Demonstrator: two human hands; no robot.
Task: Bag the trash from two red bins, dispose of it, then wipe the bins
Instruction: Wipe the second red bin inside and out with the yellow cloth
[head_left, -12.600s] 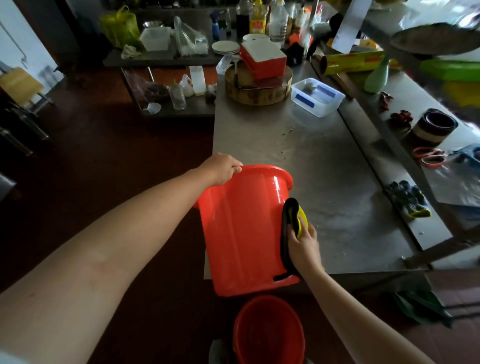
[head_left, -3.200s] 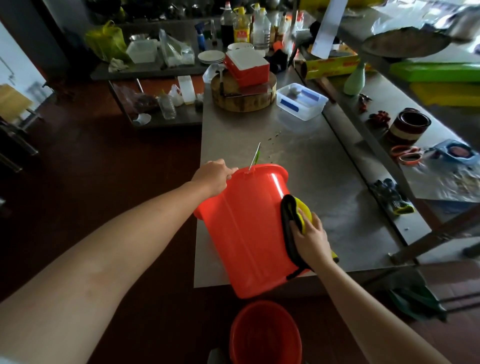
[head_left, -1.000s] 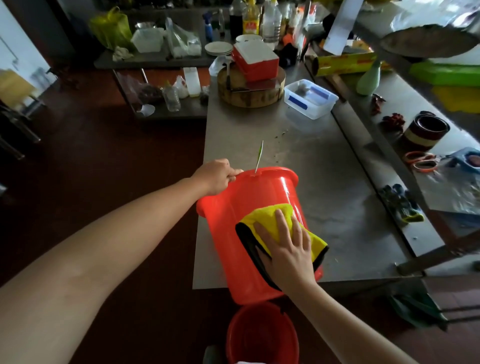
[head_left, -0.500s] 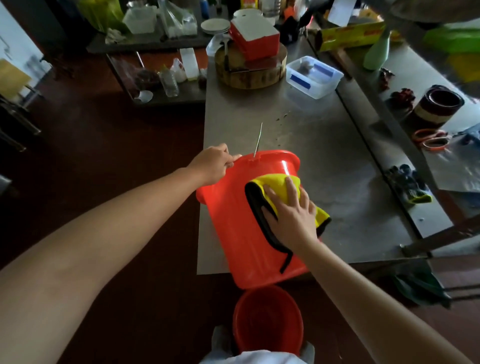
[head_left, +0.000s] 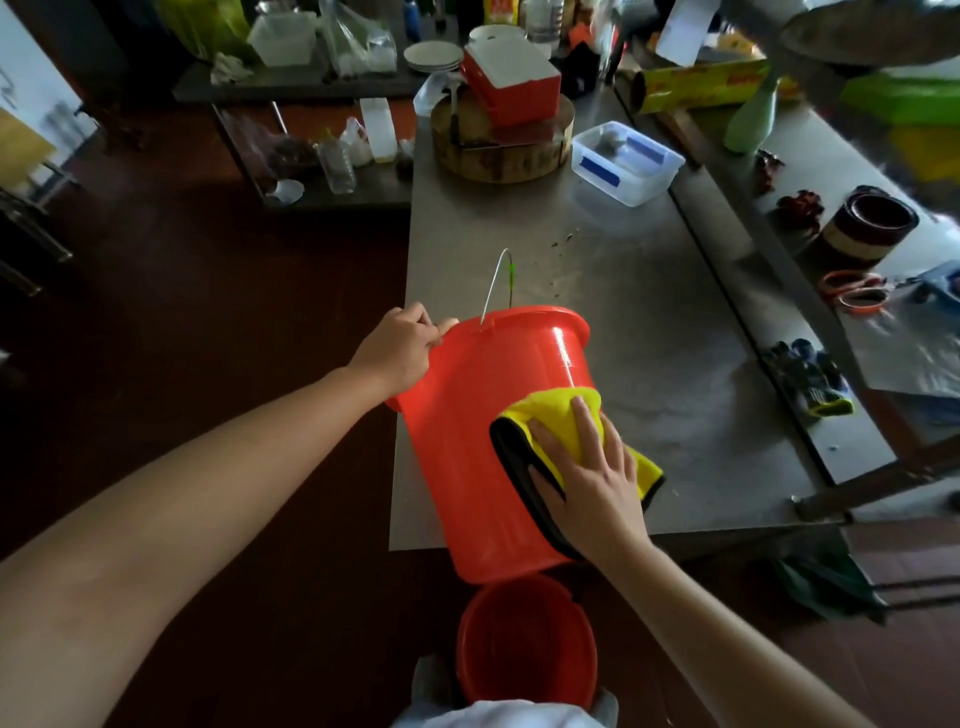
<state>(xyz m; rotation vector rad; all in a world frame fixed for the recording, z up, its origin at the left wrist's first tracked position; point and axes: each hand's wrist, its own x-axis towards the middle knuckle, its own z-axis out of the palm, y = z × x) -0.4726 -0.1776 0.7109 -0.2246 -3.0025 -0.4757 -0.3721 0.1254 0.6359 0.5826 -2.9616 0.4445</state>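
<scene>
A red bin (head_left: 467, 441) stands tilted on the near edge of the steel table (head_left: 649, 312), its wire handle raised at the far rim. My left hand (head_left: 400, 348) grips the bin's rim on the left side. My right hand (head_left: 592, 478) lies flat with spread fingers on a yellow cloth with a black edge (head_left: 550, 421), pressing it against the bin's outer wall. A second red bin (head_left: 524, 644) stands on the floor below, close to my body, its inside visible from above.
Farther along the table sit a round wooden block (head_left: 498, 150) with a red and white box (head_left: 511, 83) on it and a clear plastic container (head_left: 626, 161). Scissors (head_left: 852, 291), gloves (head_left: 810, 374) and a dark bowl (head_left: 867, 223) lie on the right-hand shelf. Dark floor at left.
My right hand has slid the cloth down and a little right along the bin's wall over the last half second. The wire handle stands higher. My left hand keeps its grip on the rim.
</scene>
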